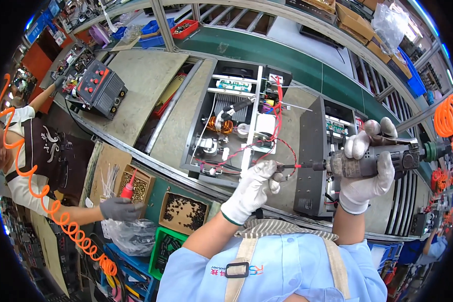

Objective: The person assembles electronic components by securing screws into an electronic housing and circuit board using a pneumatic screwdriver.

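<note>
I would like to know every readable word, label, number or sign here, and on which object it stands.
Light-blue shirt: red and blue chest lettering, which I do not copy out.
Blue sign, upper left: white marks, too small to read.
Grey machine with red knobs: any marks too small to read.
Power driver: no legible text.

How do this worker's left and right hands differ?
The left hand pinches near the tip of the power tool; the right hand grips its body. The left hand is nearer the middle machine, the right hand nearer the dark casing beside it. Both wear white gloves.
</note>
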